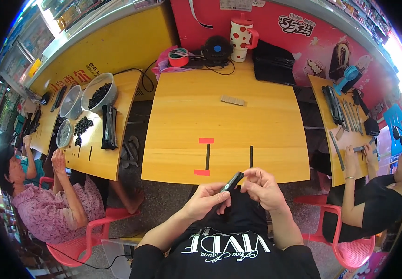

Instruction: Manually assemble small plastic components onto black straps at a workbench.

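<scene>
Your left hand clamped a slim black piece; your right hand pinched its tip. It wasn't yet on the yellow desk.

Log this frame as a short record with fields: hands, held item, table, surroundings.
left hand: holds a slim black strip at one end
right hand: fingers pinched at the strip's other end
table: yellow wood, two black marks, two red tape pieces
far edge: spotted mug, red tape roll, black stack
surroundings: two other people seated at side tables, bowls on the left one
</scene>
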`<action>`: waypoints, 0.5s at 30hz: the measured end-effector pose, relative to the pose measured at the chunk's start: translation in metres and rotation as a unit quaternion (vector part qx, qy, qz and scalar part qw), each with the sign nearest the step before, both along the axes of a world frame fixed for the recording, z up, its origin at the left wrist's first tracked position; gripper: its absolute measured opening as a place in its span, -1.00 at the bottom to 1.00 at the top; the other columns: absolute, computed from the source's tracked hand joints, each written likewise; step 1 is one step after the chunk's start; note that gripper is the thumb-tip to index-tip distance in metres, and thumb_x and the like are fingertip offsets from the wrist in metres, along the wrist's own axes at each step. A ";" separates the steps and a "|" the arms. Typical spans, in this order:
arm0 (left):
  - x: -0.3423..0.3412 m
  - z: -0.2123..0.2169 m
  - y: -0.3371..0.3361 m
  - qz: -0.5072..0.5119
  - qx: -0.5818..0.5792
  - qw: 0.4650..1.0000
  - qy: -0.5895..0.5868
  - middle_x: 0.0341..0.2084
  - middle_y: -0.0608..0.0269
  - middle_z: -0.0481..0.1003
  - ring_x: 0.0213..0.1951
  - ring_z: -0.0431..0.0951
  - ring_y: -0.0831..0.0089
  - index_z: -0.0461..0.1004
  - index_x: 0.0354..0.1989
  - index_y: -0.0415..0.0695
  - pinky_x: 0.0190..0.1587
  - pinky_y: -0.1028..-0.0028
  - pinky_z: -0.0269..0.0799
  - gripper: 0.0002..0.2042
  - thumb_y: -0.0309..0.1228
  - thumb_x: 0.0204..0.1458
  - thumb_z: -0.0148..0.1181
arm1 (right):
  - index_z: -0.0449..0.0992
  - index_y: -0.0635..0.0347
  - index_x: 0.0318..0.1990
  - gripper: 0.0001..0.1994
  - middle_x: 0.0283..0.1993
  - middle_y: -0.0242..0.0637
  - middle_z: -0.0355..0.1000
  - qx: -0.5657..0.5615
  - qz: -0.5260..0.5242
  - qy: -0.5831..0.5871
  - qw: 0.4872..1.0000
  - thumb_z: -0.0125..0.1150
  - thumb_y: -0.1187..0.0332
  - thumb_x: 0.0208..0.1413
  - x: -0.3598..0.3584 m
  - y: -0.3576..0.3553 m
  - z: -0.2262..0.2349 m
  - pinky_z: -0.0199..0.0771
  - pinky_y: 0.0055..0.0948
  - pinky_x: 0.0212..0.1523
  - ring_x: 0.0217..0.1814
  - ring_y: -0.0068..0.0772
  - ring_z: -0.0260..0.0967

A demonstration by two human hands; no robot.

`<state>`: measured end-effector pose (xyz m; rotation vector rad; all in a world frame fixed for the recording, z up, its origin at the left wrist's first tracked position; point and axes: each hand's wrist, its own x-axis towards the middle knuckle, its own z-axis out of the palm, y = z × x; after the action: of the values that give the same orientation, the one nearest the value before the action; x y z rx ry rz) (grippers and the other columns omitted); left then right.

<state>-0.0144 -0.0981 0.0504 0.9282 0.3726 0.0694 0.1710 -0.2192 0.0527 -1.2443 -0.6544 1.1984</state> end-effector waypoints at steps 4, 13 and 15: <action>-0.005 -0.005 -0.002 0.105 -0.040 0.994 -0.003 -0.45 0.27 0.49 -0.52 0.46 0.58 0.38 0.10 -0.24 -0.45 0.60 0.38 -0.67 -0.32 0.26 0.01 | 0.43 0.23 -0.02 -0.77 -0.40 -0.27 0.47 -0.146 0.046 0.194 0.969 0.15 0.46 0.17 -0.017 -0.026 -0.031 0.08 -0.72 -0.66 -0.66 -0.75 0.13; 0.003 -0.010 0.000 0.162 -0.040 0.986 0.000 -0.38 0.22 0.50 -0.43 0.52 0.50 0.39 -0.08 -0.27 -0.30 0.54 0.46 -0.80 -0.40 0.25 0.00 | 0.47 0.14 0.07 -0.68 -0.33 -0.29 0.49 -0.151 0.153 -0.109 0.971 0.03 0.53 0.16 -0.043 -0.043 -0.038 0.43 -0.58 -0.37 -0.44 -0.59 0.39; 0.002 -0.009 0.000 0.156 -0.033 0.987 -0.004 -0.36 0.21 0.50 -0.41 0.53 0.49 0.38 -0.11 -0.27 -0.28 0.53 0.46 -0.82 -0.41 0.25 0.00 | 0.49 0.22 0.01 -0.71 -0.36 -0.22 0.46 -0.039 0.049 -0.260 0.964 0.04 0.59 0.12 -0.035 -0.030 -0.023 0.44 -0.55 -0.38 -0.47 -0.52 0.39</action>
<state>-0.0126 -0.0978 0.0417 0.7984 0.5087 0.3463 0.1364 -0.2496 0.0293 -1.6283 -1.0708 0.9838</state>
